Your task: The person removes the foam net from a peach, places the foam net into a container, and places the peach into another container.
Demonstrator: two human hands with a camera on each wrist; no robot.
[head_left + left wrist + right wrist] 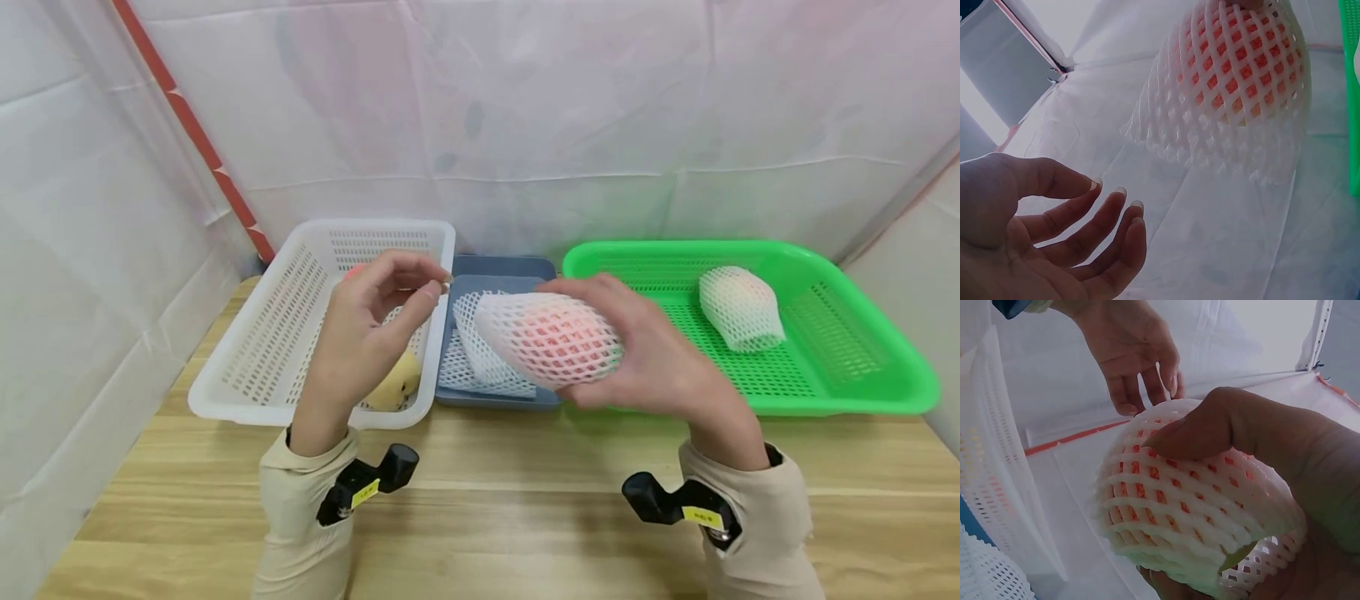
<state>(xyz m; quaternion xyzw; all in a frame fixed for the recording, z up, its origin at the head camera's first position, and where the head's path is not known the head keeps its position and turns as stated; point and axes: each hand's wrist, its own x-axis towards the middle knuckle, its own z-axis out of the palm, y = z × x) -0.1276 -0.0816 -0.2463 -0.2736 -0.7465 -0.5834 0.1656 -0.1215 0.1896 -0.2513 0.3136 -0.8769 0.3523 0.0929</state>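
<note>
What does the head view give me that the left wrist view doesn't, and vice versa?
Only head: the white perforated plastic basket, the yellow rounded item inside it, the wood-grain tabletop.
Only left wrist: a plain grey surface, upper left.
Both: the reddish round fruit in white foam netting, the left grip, the green plastic basket.

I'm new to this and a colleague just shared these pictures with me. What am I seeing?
No machine here, just a person's two bare hands. The wide picture comes from a head-worn camera looking down; the two darker close-ups come from cameras on the left and right wrists. The right hand holds what looks like a reddish fruit in a white foam net. The left hand is empty and loosely bent. On the wooden table stand three containers: a white basket with something yellow and something red inside, a blue-grey tray with loose foam nets, and a green basket with another netted fruit.
</note>
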